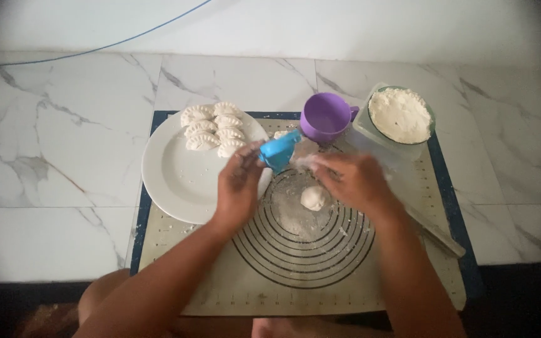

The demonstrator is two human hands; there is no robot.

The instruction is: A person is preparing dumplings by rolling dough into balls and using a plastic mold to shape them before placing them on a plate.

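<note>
Above a floured baking mat [208, 275], the left hand [239, 188] grips a blue dumpling press [281, 150] while the right hand [352, 181] pinches a thin dough sheet [311, 161] beside it. Below sits a dough ball [312, 198]; finished dumplings [214, 128] fill a white plate [170, 181], handy alongside.

I see both bare forearms reaching in from the bottom edge, angled toward each other so the hands nearly meet at the middle. My left hand [239, 184] is turned back-up, fingers curled closed in a pinching grip at the top. My right hand [353, 180] lies just across from it, knuckles up, its fingers stretched leftward (they are blurred, so I cannot tell how far they close). The hands stay apart.
</note>
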